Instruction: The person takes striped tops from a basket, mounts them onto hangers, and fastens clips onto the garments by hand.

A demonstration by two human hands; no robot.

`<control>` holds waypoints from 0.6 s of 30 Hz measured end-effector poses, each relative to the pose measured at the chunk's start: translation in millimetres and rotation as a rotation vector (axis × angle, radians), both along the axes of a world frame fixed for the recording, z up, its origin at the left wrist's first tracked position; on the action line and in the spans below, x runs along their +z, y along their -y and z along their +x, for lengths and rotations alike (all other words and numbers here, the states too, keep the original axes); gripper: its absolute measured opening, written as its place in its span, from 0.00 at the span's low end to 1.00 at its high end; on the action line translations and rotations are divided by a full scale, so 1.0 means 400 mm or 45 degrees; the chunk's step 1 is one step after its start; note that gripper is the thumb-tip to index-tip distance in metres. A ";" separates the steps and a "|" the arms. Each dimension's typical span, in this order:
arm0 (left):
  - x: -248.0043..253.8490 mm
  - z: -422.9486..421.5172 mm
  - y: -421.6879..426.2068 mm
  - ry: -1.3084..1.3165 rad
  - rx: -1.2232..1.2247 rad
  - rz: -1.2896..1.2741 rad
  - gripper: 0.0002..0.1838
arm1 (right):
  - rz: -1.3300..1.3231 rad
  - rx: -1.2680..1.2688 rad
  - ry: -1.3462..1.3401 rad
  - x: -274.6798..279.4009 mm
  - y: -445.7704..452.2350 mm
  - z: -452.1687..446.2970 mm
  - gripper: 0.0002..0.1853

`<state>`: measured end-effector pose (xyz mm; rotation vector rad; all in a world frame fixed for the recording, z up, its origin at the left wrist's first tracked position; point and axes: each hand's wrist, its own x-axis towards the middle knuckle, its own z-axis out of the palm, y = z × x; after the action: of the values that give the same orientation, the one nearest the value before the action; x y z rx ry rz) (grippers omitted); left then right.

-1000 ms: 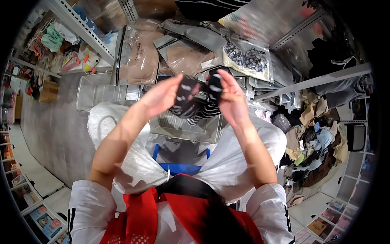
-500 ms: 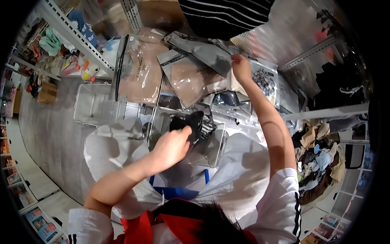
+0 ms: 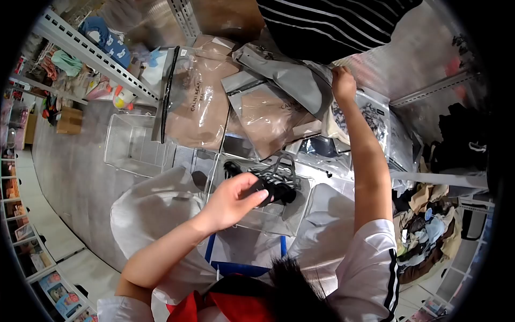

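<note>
My left hand (image 3: 228,201) is closed on a bunched black garment (image 3: 276,190) with thin pale stripes or straps. It holds the garment over a clear plastic bin (image 3: 273,222) between my knees. Up at the right, my right hand (image 3: 345,85) pinches the edge of a grey, clear-fronted plastic bag (image 3: 300,80). That bag lies on a pile of packaged clothes. Below it is a bag with a beige garment (image 3: 268,115), and at its left a larger clear bag with a beige garment (image 3: 196,104). What the grey bag contains cannot be made out.
A second clear bin (image 3: 137,142) stands at the left. Metal shelf posts (image 3: 99,56) rise at both sides. Black striped cloth (image 3: 327,27) hangs overhead. A heap of mixed clothes (image 3: 429,231) is at the right, and a cardboard box (image 3: 70,121) sits on the floor.
My left hand has turned and shifted slightly right with the black garment, whose striped part now shows more. My right hand has drawn the grey bag's edge, its flap lifting wider. The view has shifted a little.
</note>
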<state>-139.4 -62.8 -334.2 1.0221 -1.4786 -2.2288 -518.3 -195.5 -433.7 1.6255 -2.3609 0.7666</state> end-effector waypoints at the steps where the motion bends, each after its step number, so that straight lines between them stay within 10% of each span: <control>1: -0.005 0.000 -0.004 -0.023 0.046 0.068 0.06 | -0.082 -0.021 0.034 0.019 -0.018 -0.001 0.07; 5: -0.008 0.003 0.000 -0.181 0.183 -0.041 0.05 | 0.345 -0.247 0.650 0.067 -0.156 -0.003 0.09; 18: 0.085 0.041 0.017 -0.202 0.387 -0.822 0.07 | -0.060 0.064 0.961 0.383 -0.712 0.336 0.08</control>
<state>-123.0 -69.5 -300.0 0.7673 -1.6671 -1.4330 -384.0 89.2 -280.4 1.5607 -2.7205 1.6725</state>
